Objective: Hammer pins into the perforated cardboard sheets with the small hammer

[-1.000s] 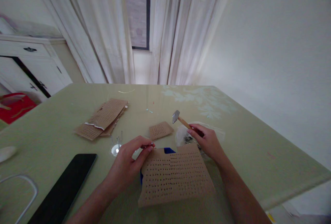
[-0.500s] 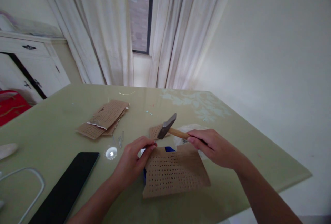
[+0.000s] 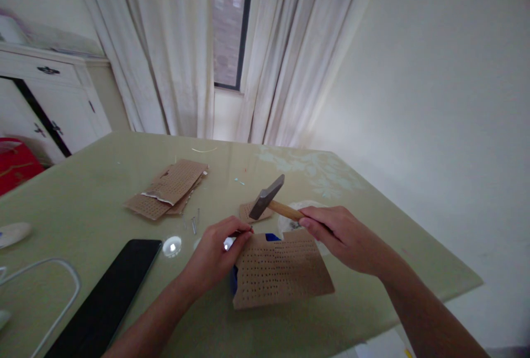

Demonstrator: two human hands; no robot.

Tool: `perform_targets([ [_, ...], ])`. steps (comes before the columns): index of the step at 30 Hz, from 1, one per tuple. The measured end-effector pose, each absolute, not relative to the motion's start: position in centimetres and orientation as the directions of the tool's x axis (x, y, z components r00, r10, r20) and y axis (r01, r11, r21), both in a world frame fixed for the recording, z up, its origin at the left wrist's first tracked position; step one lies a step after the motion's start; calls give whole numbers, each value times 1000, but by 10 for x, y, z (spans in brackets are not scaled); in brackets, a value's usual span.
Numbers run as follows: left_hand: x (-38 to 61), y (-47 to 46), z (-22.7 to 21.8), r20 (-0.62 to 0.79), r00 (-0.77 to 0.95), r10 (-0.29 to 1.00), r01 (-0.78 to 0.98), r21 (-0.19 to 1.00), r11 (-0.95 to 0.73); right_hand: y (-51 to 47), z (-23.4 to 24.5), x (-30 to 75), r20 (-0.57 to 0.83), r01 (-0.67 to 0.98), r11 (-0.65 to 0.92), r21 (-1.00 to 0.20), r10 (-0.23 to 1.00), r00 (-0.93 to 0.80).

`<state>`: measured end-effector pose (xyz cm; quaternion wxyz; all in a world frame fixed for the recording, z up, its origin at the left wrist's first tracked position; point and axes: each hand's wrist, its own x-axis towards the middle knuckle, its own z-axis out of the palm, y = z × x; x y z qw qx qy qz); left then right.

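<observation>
My right hand (image 3: 337, 234) is closed round the wooden handle of a hammer (image 3: 268, 198). Its metal head is raised just above and right of my left fingertips. My left hand (image 3: 221, 242) pinches something small, mostly hidden by the fingers, probably too small to name, at the upper left corner of a brown cardboard sheet (image 3: 281, 270). Rows of punched holes cover this sheet. Something blue (image 3: 272, 237) shows through a notch in its top edge and along its left side. A small holed cardboard piece (image 3: 248, 212) lies behind the hammer head.
Several holed cardboard pieces (image 3: 174, 187) lie stacked at the back left, near loose nails (image 3: 194, 225). A black flat slab (image 3: 111, 286) and a white cable (image 3: 77, 275) are at the left. A clear plastic bag (image 3: 304, 209) sits behind my right hand. Curtains hang beyond the table.
The hammer head has risen slightly and tilted a little. My left hand keeps its pinch at the sheet's corner. The whole view has shifted slightly.
</observation>
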<state>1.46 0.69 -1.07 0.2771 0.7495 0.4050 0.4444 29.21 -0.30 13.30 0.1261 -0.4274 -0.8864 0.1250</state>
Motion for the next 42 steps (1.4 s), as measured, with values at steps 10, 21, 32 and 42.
perform_targets([
  [10,16,5,-2,457,310,834,321,775,-544,-8,127,289,107,738,599,-310,793,-599],
  [21,17,5,-2,410,310,858,336,797,-502,-9,116,292,126,744,581,-329,808,-576],
  [32,17,6,-7,336,275,901,302,859,-413,-7,105,296,74,760,572,-309,811,-580],
  [42,16,8,-7,225,238,945,335,894,-298,-11,97,294,16,766,562,-313,809,-587],
])
